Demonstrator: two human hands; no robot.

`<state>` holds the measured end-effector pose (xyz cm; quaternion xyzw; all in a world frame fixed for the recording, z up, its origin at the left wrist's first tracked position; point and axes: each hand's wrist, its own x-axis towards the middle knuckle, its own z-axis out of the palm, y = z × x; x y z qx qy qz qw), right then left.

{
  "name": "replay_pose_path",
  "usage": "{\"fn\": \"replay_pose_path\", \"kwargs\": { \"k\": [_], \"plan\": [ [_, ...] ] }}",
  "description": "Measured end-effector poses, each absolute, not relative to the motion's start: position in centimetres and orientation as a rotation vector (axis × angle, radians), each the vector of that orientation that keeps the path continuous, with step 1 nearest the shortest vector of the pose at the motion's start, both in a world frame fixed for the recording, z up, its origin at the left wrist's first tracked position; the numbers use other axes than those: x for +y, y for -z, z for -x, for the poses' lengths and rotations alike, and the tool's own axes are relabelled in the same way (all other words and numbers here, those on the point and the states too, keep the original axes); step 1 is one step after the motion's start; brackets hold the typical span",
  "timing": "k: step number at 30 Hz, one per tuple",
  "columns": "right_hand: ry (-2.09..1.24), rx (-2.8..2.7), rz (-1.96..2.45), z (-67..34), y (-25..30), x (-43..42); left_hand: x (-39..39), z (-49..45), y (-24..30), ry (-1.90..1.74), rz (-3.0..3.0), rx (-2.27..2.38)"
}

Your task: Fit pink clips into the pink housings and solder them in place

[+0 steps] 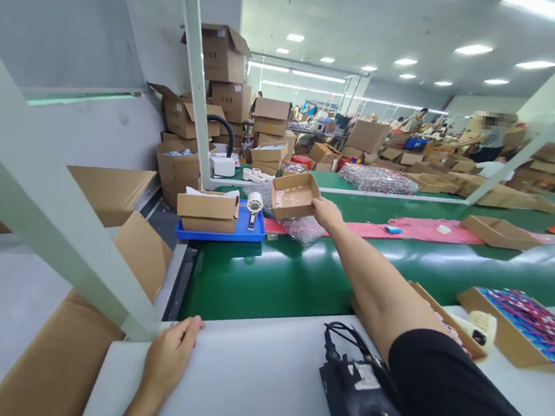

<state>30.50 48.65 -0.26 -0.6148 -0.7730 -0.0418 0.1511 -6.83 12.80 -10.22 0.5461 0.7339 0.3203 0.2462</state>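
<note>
My right hand (326,212) reaches far out over the green conveyor belt (269,280) and grips the corner of a shallow open cardboard box (295,195). Something pale pink lies inside that box. My left hand (172,349) rests on the far edge of the white worktable (217,388), its fingers loosely curled around the edge and nothing in them. A black sealing machine (360,404) with a coiled cord sits on the table, partly under my right sleeve.
A blue tray (209,230) on the belt carries a closed cardboard box and a tape dispenser (254,209). A pink cloth (430,230) and a cardboard lid lie further along. Stacked cartons fill the background, a white upright frame stands left, and several co-workers stand far back.
</note>
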Motion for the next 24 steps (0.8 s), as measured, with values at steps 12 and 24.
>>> {"fn": "replay_pose_path", "kwargs": {
  "k": [12, 24],
  "plan": [
    [0.479, -2.241, 1.751, -32.6, 0.8, 50.1, 13.2, 7.4, 11.0, -0.875, -1.423, 2.014],
    [0.617, -2.401, 1.546, -41.1, -5.9, 33.4, 13.6, 6.8, 9.4, -0.807, -1.555, 2.035]
  ]
}}
